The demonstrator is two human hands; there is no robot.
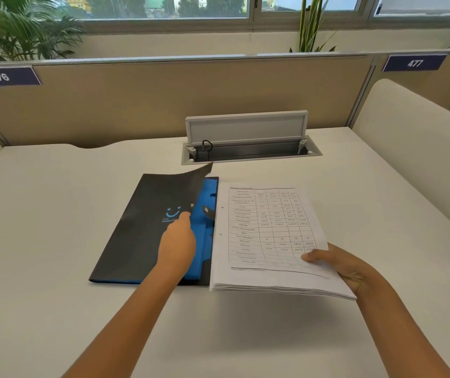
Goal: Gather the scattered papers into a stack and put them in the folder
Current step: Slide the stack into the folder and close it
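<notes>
Head view, looking down at one white desk [55,268] with two bare forearms reaching in from the bottom edge.

One folder [142,227] lies flat near the middle of the desk. It is black outside with a blue smiling-face logo, and blue inside. Its cover is lifted along the right edge, so a strip of blue lining and one dark clasp show beneath it.

One left hand [177,241] rests over the folder's right side. Its fingers are curled around the edge of the raised cover near the logo, holding it up; the fingertips are partly hidden by the cover.

One stack of papers [270,236] is just to the right of the folder, its left edge overlapping the folder's right border. The sheets are gathered together, held slightly above the desk, and cast a shadow below. The top sheet carries a printed table, too small to read, and two punch holes along its left margin. How many sheets there are cannot be told.

One right hand [346,268] pinches the stack at its lower right corner, farthest from the folder, thumb on top and fingers beneath.

Behind the folder, one cable box [248,148] is sunk into the desk with its lid propped open. Beyond that stands a beige partition [136,105] bearing two number labels, 476 and 477.
</notes>
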